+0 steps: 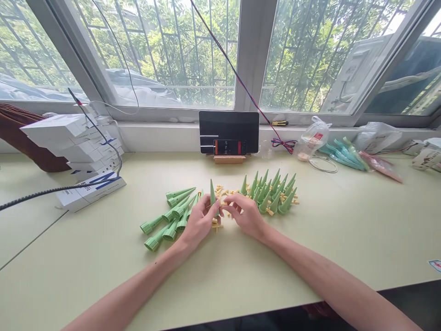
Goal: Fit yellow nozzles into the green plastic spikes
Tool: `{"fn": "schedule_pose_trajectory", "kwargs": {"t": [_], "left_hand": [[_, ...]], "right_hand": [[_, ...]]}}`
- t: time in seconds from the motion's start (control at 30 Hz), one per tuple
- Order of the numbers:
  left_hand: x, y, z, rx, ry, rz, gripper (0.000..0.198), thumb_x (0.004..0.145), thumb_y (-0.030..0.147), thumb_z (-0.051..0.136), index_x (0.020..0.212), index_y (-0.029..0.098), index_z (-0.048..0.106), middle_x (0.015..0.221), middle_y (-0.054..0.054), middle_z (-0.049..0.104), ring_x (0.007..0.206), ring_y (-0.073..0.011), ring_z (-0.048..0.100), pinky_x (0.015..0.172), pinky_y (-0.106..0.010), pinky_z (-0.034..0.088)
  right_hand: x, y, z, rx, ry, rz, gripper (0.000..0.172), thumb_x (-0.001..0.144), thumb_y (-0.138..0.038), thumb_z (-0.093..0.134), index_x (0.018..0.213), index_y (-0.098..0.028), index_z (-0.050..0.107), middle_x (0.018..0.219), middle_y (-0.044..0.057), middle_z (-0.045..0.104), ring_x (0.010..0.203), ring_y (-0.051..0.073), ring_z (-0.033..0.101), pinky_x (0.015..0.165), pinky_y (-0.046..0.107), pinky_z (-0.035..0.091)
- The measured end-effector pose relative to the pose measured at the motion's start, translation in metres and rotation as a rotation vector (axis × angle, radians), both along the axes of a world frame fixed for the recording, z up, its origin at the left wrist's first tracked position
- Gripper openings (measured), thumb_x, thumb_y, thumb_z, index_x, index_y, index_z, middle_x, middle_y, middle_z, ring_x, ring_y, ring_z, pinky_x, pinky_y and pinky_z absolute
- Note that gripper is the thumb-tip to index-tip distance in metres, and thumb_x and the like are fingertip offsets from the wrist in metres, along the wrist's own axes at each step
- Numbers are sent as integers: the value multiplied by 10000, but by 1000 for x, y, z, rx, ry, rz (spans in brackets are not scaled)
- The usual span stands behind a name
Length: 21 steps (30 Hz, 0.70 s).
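Note:
My left hand (199,220) is closed round a green plastic watering spike (212,192), held upright with its point up. My right hand (248,215) meets it from the right, thumb and forefinger pinched on a small yellow valve (222,205) at the spike's lower side. Fingers partly hide how the two parts join. Left of my hands, several green spikes (154,225) lie on their sides, hollow ends toward me. To the right, a cluster of green spikes (264,193) stands point up with yellow valves at their bases. Loose yellow valves (217,226) lie between and beneath my hands.
Behind my hands a phone (230,147) leans on a black tablet (229,124) by the window. White boxes (91,188) are stacked at the left, with a dark coiled cable (51,190) across them. Plastic bags (312,140) and bundled wires (284,143) lie at the back right.

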State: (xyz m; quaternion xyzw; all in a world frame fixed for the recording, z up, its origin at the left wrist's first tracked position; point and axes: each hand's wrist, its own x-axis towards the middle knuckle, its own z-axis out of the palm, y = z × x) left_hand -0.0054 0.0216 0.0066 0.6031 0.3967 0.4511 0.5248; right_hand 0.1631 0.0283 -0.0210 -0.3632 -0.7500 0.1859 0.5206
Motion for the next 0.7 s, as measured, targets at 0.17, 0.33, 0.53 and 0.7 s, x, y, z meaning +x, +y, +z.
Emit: {"fn": "schedule_pose_trajectory", "kwargs": {"t": [0.17,0.33,0.53,0.7], "left_hand": [[0,2,-3,-31,-53,-26,290,919,445,590,836,196,464,790,22,524,664,-105,536,526,-223,487],[1,1,0,-37,-84,-31,279,908,436,607,840,190,493,794,21,502,635,-94,506,529,-228,490],[2,0,0,-48,-102,-31,273,887,439,629,858,188,525,798,12,529,636,-105,523,534,-243,501],[2,0,1,-72,-110,-45,263,891,432,627,887,188,529,745,23,519,612,-99,495,509,-225,468]], "right_hand": [[-1,-1,1,-5,9,20,110,954,-305,600,940,-206,645,839,36,675,623,122,596,536,240,487],[0,-2,5,-8,17,35,132,967,-314,575,945,-204,646,852,43,684,615,120,598,523,243,492],[-1,-3,5,0,13,42,136,977,-299,552,954,-202,644,853,45,676,603,114,589,520,240,486],[0,-2,3,-6,14,52,143,986,-289,531,974,-200,642,850,39,660,589,105,578,527,237,484]]}}
